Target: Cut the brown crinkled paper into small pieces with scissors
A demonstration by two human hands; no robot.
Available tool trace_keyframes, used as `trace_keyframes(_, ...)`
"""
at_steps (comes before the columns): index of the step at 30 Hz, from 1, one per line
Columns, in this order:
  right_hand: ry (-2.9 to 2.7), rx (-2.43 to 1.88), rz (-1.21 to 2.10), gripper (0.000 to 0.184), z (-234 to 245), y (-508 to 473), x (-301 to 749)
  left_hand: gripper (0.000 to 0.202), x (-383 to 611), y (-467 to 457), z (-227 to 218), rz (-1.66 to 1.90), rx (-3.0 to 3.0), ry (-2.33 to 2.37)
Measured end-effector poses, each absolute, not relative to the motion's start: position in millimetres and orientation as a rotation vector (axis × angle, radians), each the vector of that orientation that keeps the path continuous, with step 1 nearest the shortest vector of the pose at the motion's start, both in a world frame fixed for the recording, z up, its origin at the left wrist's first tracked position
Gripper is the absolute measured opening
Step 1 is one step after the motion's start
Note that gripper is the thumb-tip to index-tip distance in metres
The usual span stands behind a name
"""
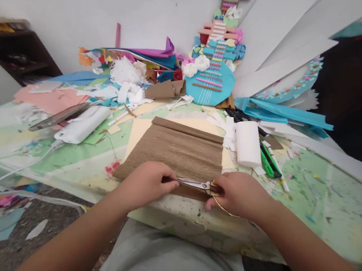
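A folded sheet of brown crepe paper (178, 151) lies on a cream card at the near edge of the table (328, 204). My right hand (242, 194) grips gold-handled scissors (198, 185), whose blades run left along the paper's near edge. My left hand (146, 184) is closed on that same near edge, pinching the brown paper just beside the blade tips.
A white paper roll (247, 142) and a green utility knife (268, 161) lie to the right of the sheet. A white glue gun (83, 123) with its cord is at the left. Paper scraps and a blue paper guitar model (213, 81) fill the back.
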State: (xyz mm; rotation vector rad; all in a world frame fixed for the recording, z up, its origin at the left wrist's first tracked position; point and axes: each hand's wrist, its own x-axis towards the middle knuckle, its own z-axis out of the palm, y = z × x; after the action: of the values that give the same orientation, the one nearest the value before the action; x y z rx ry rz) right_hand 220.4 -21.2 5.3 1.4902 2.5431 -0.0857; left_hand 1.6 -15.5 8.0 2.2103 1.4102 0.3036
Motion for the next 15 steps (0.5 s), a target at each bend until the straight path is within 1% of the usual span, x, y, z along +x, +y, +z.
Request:
trace_keyframes(6, 2.593, 1.487, -0.041, 0.048, 3, -21, 226, 0.020, 7, -16, 8, 0.289, 2.214, 1.423)
trace_keyframes(9, 2.644, 1.596, -0.044, 0.042, 6, -22, 234, 0.020, 8, -10, 9, 0.269, 2.248, 1.406)
trace_keyframes(11, 2.697, 1.824, -0.090, 0.040, 7, -26, 245, 0.021, 7, -1, 11, 0.218, 2.308, 1.364)
trace_keyframes(12, 2.721, 2.014, -0.124, 0.040, 7, -29, 252, 0.021, 9, 5, 13, 0.195, 2.340, 1.352)
trace_keyframes(13, 2.738, 2.249, -0.163, 0.041, 5, -32, 259, 0.023, 12, 12, 16, 0.194, 2.365, 1.363)
trace_keyframes(15, 2.722, 2.822, -0.252, 0.040, -3, -40, 273, 0.036, 28, 28, 22, 0.308, 2.357, 1.428)
